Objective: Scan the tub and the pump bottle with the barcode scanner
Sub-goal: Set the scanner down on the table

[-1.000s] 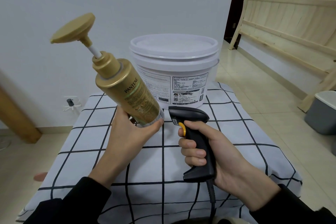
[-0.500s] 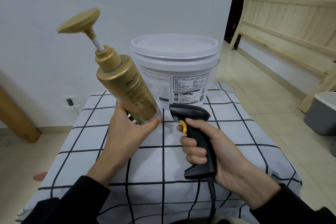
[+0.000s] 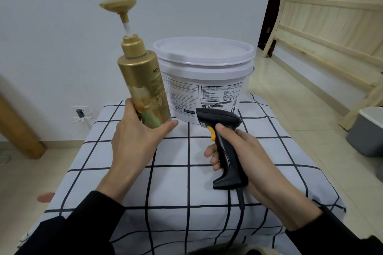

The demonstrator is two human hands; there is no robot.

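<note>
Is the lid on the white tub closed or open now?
Closed. The lid lies flat over the whole top of the tub, its rim seated all around; no gap shows.

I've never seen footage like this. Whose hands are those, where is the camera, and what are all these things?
No machine here: a person wears a wide-angle camera on the head, looking down at their own two bare hands. The left hand holds a gold pump bottle by its base, nearly upright, above the surface. The right hand grips a black barcode scanner with a yellow trigger; its cable trails toward the person. Behind both, a white lidded tub with a printed label stands on a white cloth with a black grid. A pale wooden frame and a grey bin are to the right.
</note>
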